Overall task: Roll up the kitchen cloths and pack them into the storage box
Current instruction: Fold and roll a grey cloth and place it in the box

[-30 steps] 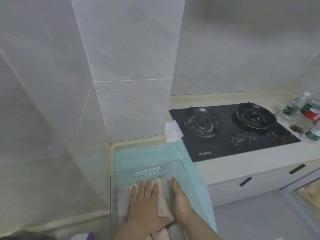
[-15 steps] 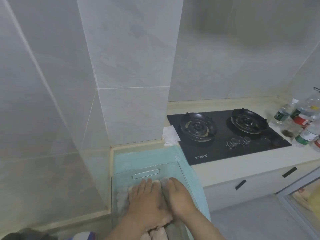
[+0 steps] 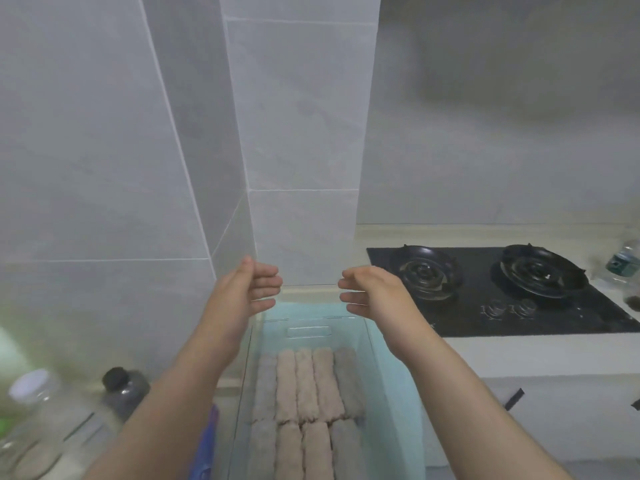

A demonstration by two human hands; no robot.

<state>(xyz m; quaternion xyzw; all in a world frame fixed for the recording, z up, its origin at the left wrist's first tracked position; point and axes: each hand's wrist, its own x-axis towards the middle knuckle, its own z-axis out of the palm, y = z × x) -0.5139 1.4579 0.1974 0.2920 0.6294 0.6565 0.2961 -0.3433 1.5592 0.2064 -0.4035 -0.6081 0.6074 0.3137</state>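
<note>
The left hand (image 3: pixel 247 289) and right hand (image 3: pixel 372 294) hover over the far end of the clear storage box (image 3: pixel 308 331), at eleven and one o'clock. Their palms face each other with fingers loosely bent, holding nothing. The rolled cloths (image 3: pixel 304 386) lie in rows inside the box. The stove (image 3: pixel 502 299) sits at two o'clock.

Both arms reach forward, bare from the elbows down, the forearms angling in toward each other. The left hand (image 3: pixel 249 289) and the right hand (image 3: pixel 372 292) hover at the same height, palms turned inward to face one another with a clear gap between them. On each hand the fingers (image 3: pixel 266 282) are loosely bent and stacked one above another, tips pointing across at the opposite hand. Neither hand holds or touches anything. The left thumb points up, and both wrists are nearly straight.
</note>
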